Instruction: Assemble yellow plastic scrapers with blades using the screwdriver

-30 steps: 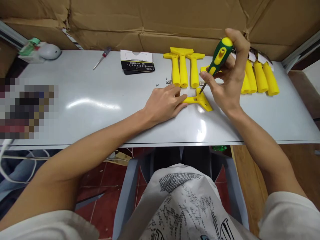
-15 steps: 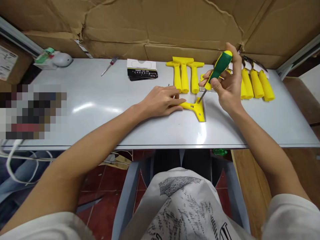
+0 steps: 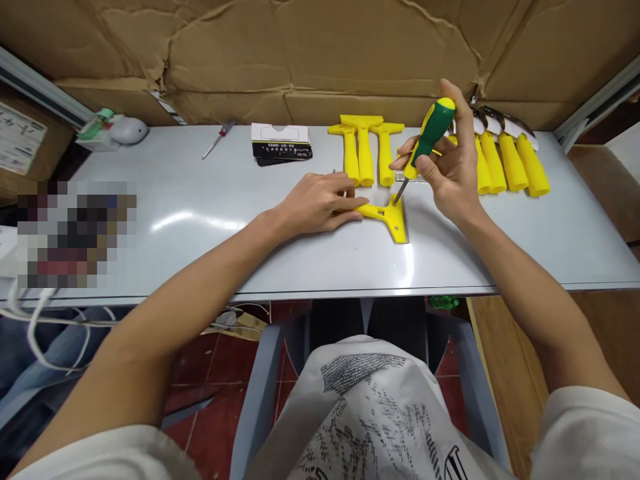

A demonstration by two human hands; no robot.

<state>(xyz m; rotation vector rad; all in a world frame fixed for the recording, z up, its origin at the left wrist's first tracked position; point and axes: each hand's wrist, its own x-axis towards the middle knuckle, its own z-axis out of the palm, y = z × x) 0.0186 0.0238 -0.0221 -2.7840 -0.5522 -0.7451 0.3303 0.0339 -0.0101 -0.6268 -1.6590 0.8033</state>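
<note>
A yellow scraper (image 3: 395,220) with a blade along its wide end lies flat on the table, its handle pointing left. My left hand (image 3: 325,202) is closed around that handle and presses it to the tabletop. Tilted above the scraper's head is a green and yellow screwdriver (image 3: 434,133), gripped in my right hand (image 3: 455,167) with the index finger raised along the handle's end. The screwdriver's tip meets the upper part of the scraper's head, near a screw position. Another small hole shows lower on the head.
Three yellow scraper bodies (image 3: 366,150) lie behind my hands. Several yellow-handled scrapers (image 3: 513,163) line the back right. A black and white box (image 3: 281,141) and a small screwdriver (image 3: 219,139) lie at the back left. Cardboard (image 3: 230,53) stands behind the table.
The view has shifted slightly. My right hand has turned a little on the screwdriver, whose tip stays at the scraper's head; my left hand keeps its hold.
</note>
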